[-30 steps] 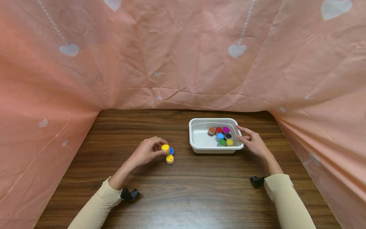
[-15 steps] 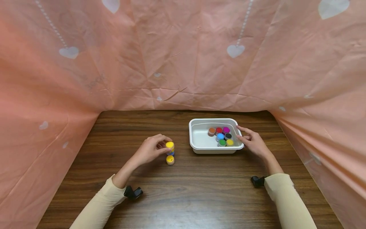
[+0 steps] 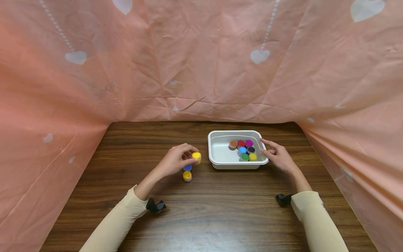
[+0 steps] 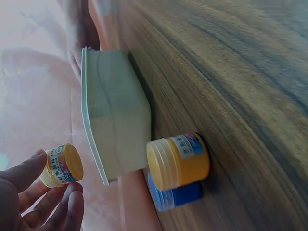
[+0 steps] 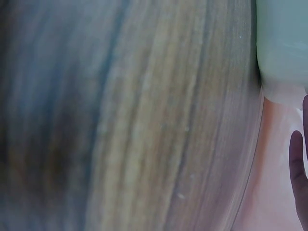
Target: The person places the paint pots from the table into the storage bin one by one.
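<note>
My left hand pinches a small paint pot with a yellow lid between thumb and fingers. In the left wrist view this labelled pot is held up off the table, left of the white tray. Below the left hand in the head view stand a blue paint pot, partly covered by the hand, and another yellow paint pot just in front of it. My right hand rests its extended fingertips at the right rim of the white plastic tray.
Several paint pots sit in the tray's right half, among them a brown pot, a red pot and a green pot. A pink curtain encloses the wooden table at the back and sides.
My left hand has carried the yellow paint pot rightward and slightly back, past the blue pot towards the tray. The right hand and tray have stayed put.
</note>
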Action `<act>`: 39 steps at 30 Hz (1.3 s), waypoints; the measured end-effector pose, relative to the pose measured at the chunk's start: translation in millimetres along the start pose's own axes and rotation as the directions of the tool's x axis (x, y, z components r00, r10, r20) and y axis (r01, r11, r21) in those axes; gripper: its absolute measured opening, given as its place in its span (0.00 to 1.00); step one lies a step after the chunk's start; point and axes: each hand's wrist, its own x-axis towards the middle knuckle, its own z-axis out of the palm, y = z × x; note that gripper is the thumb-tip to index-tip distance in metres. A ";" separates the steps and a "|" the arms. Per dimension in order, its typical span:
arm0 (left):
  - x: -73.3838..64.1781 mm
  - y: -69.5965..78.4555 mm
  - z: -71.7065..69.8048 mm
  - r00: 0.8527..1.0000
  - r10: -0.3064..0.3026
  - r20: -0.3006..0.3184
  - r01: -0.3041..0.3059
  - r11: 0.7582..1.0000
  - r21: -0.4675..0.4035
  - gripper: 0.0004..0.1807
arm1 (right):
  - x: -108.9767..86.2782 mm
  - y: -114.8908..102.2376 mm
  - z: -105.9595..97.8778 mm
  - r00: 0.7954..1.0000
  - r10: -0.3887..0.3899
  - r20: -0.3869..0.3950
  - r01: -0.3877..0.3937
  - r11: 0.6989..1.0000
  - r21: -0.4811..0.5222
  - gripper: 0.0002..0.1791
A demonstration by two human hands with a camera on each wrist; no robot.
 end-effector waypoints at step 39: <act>125.8 18.4 87.6 0.991 0.118 0.069 -0.120 0.992 0.026 0.15 | -0.8 -0.2 0.7 1.000 0.001 -0.001 -0.001 1.000 0.000 0.33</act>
